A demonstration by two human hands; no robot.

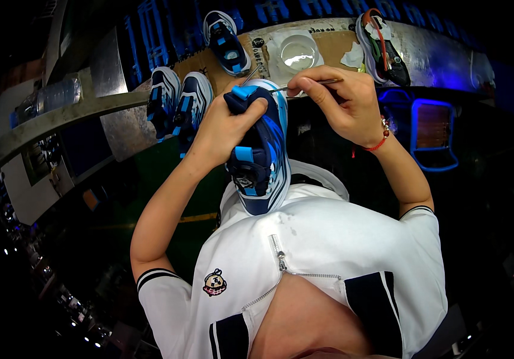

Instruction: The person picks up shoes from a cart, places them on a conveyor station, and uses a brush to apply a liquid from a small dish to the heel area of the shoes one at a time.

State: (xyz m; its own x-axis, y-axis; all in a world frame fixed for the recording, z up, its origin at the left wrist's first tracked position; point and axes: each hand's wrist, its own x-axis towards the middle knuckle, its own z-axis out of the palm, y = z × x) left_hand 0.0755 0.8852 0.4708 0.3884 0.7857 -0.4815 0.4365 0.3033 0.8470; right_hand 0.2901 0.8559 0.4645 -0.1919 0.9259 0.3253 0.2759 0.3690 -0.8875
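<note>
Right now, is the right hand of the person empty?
No, the right hand pinches a thin tool, close to the blue shoe that the left hand holds.

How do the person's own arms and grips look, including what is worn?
Short white fabric sleeves have dark-striped edges; forearms are bare. Left grip and right grip wear no gloves; a beaded red cord bracelet circles the right wrist.

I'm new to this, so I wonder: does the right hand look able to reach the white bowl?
Probably yes: the right hand is near the bowl, and nothing visible stands between them, though it holds a thin tool.
</note>
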